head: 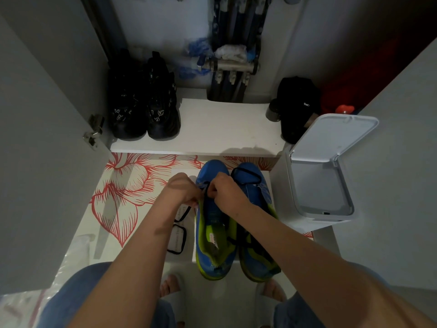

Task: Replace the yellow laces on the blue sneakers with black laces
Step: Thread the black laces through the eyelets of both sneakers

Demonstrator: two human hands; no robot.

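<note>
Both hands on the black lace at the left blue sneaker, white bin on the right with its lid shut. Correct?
Not quite. The head view shows the lid of the white bin standing open, not shut. The rest holds: the left hand and right hand both pinch the black lace at the left blue sneaker, with the bin on the right.
</note>
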